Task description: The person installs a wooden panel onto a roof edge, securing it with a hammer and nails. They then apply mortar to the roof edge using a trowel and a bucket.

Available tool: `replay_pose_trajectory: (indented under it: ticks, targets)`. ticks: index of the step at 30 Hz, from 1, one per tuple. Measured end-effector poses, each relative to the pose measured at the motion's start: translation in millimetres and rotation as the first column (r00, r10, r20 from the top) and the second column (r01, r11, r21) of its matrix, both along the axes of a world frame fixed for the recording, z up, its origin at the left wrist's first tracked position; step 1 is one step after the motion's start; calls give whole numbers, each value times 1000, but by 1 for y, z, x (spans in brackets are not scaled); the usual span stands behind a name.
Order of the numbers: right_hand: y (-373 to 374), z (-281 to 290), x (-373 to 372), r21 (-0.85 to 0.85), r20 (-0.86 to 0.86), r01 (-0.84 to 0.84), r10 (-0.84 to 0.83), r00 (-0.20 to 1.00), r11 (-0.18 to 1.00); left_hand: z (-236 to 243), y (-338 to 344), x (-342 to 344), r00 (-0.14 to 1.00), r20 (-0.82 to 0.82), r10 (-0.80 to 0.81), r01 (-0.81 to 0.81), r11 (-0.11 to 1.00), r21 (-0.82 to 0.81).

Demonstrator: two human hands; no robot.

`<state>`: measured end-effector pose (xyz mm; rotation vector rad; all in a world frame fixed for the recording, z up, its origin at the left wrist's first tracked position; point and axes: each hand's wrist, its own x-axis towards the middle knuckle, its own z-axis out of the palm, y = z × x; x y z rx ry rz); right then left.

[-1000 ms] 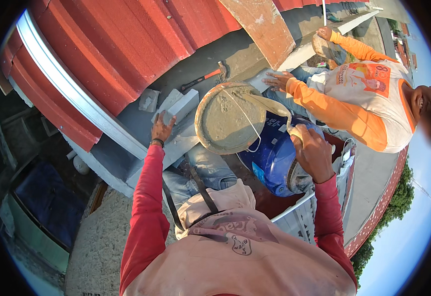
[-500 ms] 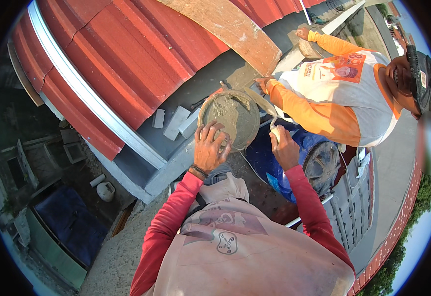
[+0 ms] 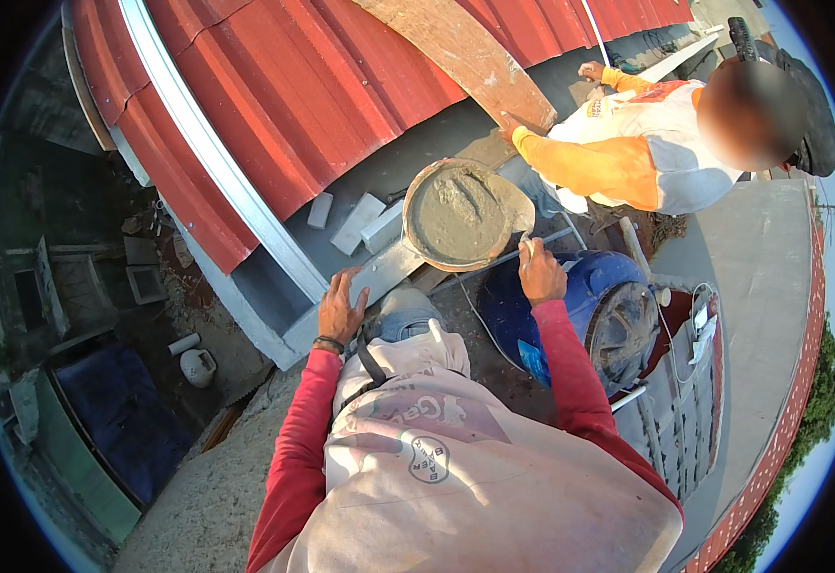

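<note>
A round bucket (image 3: 415, 248) of grey mortar (image 3: 446, 215) sits on the concrete ledge (image 3: 307, 334). My right hand (image 3: 541, 275) grips the handle of a trowel (image 3: 522, 220) at the bucket's right; its blade is at the rim. My left hand (image 3: 341, 307) rests, fingers apart, on the ledge's edge, left of and below the bucket. Three light blocks (image 3: 358, 223) lie just left of the bucket, near the red roofing sheets. Under my right hand is a blue plastic drum (image 3: 570, 315).
A co-worker (image 3: 656, 153) in orange sleeves leans over at upper right, one hand by a long board (image 3: 455, 53). A metal channel (image 3: 217, 172) lies on the red sheets (image 3: 312, 105). Left, beyond the ledge, is a drop to a yard (image 3: 112, 382).
My left hand has moved from over the bucket down-left to the ledge. The co-worker has bent further over. The view has shifted slightly.
</note>
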<state>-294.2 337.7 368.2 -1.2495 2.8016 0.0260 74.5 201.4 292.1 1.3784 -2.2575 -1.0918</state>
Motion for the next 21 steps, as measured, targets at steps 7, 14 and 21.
replay_pose_trajectory:
  ticks: [7,14,21]
  targets:
    - [-8,-36,1,-229,333,-21,99,938,973,14,27,100,967,-75,243,-229,961,155]
    - [-52,-35,41,97,975,600,-196,102,794,7,54,142,907,100,408,-417,903,99]
    - [-13,-63,56,59,997,682,-82,1,729,13,61,158,954,100,284,-299,930,214]
